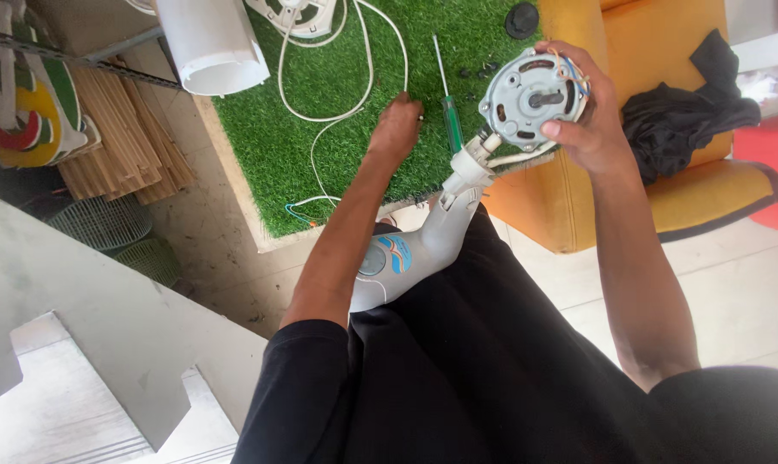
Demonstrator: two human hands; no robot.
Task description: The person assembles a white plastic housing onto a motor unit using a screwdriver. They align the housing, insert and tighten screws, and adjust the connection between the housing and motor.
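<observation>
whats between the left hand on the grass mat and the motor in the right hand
In the head view, a green-handled screwdriver lies on the grass mat between the left hand and the motor that the right hand holds.

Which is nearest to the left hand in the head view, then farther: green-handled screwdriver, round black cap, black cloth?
From the left hand:
1. Green-handled screwdriver, just to its right on the turf.
2. Round black cap, upper right on the turf.
3. Black cloth, far right on the yellow seat.
</observation>
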